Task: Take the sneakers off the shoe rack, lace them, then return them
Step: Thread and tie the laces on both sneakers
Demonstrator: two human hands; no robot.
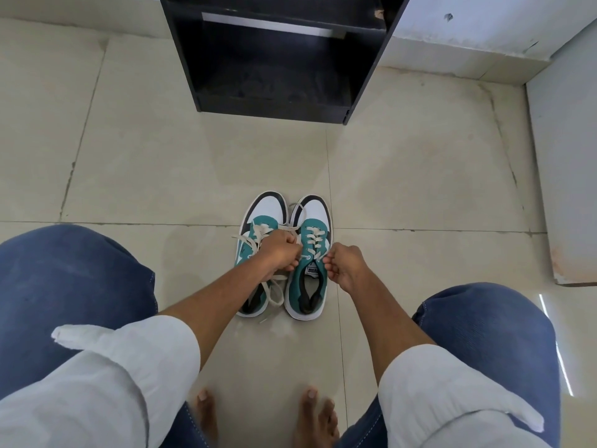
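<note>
I see both hands (308, 255) pinching lace ends on the right sneaker (308, 270); pull evenly before knotting.

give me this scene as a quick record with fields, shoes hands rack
sneakers: teal, white and black pair, side by side on the tiled floor, toes toward the rack
right sneaker: laced most of the way up
left sneaker: lace loose, ends trailing
left hand: closed on lace
right hand: pinching lace at right sneaker's top eyelet
shoe rack: black, lower shelves hold no shoes
stage: lacing, not returned
</note>
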